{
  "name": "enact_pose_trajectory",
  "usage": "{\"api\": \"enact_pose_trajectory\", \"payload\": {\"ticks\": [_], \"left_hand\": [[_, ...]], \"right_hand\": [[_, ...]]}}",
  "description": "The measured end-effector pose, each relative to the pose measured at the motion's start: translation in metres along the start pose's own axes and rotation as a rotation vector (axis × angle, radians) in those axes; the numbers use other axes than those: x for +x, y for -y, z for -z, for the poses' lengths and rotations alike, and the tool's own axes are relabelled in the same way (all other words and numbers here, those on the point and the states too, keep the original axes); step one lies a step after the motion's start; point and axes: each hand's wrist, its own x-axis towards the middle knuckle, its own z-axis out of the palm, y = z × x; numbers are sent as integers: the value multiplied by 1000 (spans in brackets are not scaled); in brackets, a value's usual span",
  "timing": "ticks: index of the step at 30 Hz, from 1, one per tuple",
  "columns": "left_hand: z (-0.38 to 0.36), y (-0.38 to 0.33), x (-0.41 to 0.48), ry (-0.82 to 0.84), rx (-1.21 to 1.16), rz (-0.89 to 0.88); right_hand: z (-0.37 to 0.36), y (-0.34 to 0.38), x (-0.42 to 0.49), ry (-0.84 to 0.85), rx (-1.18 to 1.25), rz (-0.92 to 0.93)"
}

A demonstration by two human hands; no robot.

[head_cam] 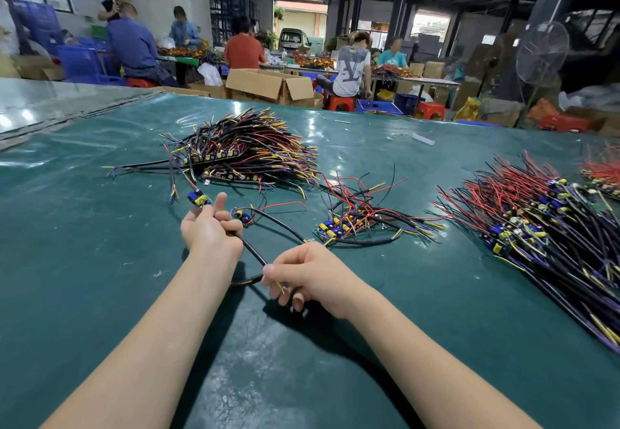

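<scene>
My left hand (209, 229) curls round one glossy black round cable (252, 251), with two small blue-and-yellow circuit boards (200, 198) just beside its fingers. The cable loops to my right hand (313, 276), which pinches its thin yellow and purple ends. Four bristly wire heaps (248, 150) lie beyond on the slick green table mat (100, 277).

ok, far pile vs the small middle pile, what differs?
Far pile is large and heaped; middle pile is small and flat. Far pile's wire ends are mostly yellow and purple, fanned right; middle pile's are mostly red and black, splayed loosely. Both hold small boards with blue and yellow parts on the green table.
</scene>
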Motion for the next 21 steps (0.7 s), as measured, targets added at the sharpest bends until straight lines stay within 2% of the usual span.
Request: {"api": "enact_pose_trajectory", "payload": {"ticks": [3,9,13,16,18,21], "left_hand": [[0,-3,3,-44,-8,28],[1,-15,7,-155,-98,229],[4,-22,10,-108,-183,225],[5,-26,10,-34,-264,219],[4,-27,10,12,-256,229],[2,-25,6,100,-151,284]], "right_hand": [[-3,-1,1,-18,-47,39],[-10,2,2,-11,-84,141],[-14,-8,9,-85,-38,159],[-16,-13,12,-165,-223,202],[-18,-12,12,-100,-252,204],[-13,-7,7,128,-268,129]]}}
